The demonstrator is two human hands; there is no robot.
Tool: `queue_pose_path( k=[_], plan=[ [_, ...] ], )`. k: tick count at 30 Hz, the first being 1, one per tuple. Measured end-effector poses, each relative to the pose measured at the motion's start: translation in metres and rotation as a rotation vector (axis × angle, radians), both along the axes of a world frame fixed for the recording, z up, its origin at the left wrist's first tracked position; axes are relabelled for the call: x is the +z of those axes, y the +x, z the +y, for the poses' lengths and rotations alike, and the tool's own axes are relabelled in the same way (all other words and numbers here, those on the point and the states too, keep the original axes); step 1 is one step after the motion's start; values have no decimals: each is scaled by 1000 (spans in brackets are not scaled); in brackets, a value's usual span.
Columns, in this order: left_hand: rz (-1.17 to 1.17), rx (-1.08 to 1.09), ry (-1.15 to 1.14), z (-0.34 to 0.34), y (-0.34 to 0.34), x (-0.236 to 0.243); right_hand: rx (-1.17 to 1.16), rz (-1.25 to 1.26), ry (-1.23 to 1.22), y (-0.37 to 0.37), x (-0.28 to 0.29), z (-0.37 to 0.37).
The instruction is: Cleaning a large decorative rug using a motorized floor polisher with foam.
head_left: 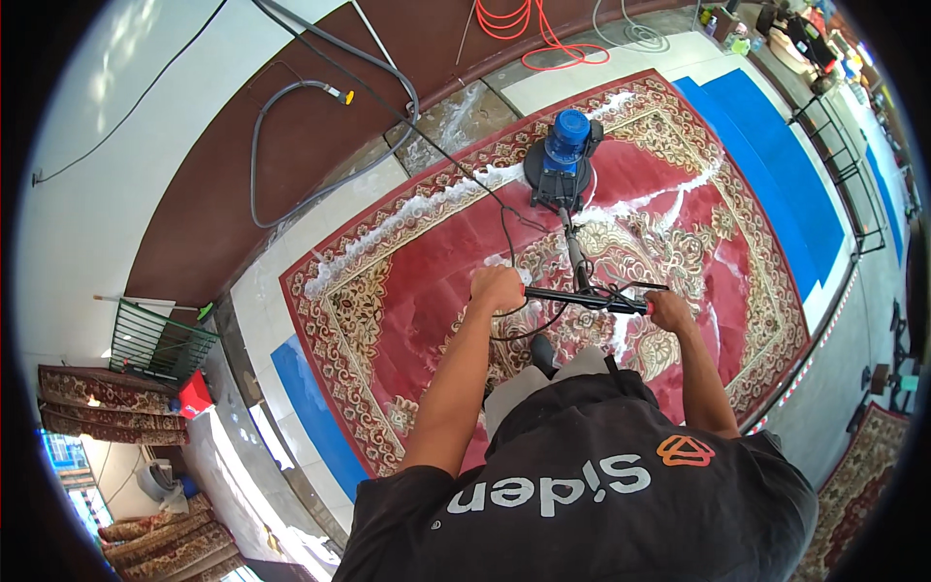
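Both my hands are on the black handlebar (587, 299) of a floor scrubbing machine (565, 155) with a blue motor and a round dark base. My left hand (497, 289) is closed round the bar's left end, and my right hand (669, 312) round its right end by a red grip. A grey pole joins the bar to the base, which stands on the far part of a red patterned carpet (427, 291). White foam (427, 206) lies in streaks along the carpet's far-left border and beside the base. A dark cable loops around the bar and pole.
The cable runs from the carpet to the upper left. A grey hose (258, 145) with a yellow end hangs against the brown and white wall; an orange hose (567, 50) lies at the back. Blue mats (776, 165) and a black metal rack (842, 160) are at right. Rolled rugs (112, 403) stand left.
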State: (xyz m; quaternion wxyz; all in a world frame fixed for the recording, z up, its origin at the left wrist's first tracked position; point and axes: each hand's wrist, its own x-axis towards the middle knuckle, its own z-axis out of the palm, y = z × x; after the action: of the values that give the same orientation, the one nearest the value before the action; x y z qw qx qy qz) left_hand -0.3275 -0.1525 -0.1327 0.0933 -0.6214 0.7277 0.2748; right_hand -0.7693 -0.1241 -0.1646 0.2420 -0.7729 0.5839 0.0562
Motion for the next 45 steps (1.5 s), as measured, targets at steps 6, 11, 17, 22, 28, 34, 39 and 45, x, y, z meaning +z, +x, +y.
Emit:
queue_pose_path(
  k=[6, 11, 17, 22, 28, 34, 39, 45],
  plan=[
    [10, 86, -51, -6, 0, -1, 87, -40, 22, -3, 2, -56],
    [-12, 202, -16, -2, 28, 11, 253, -2, 32, 31, 15, -93],
    [-13, 314, -22, 29, 76, 22, 354, 35, -4, 92, 29, -118],
    [-57, 410, -2, 61, 116, 50, 507, 9, -32, 150, 41, -133],
    [-80, 517, 64, 121, 179, 54, 641, -16, -48, 234, 44, -117],
    [-98, 594, 100, 183, 230, 45, 693, -41, -19, 300, 26, -82],
    [-74, 686, 101, 233, 265, 39, 707, -27, 15, 359, 29, -63],
    [-80, 762, 97, 277, 324, 46, 793, -102, -19, 433, 21, -40]
  ],
)
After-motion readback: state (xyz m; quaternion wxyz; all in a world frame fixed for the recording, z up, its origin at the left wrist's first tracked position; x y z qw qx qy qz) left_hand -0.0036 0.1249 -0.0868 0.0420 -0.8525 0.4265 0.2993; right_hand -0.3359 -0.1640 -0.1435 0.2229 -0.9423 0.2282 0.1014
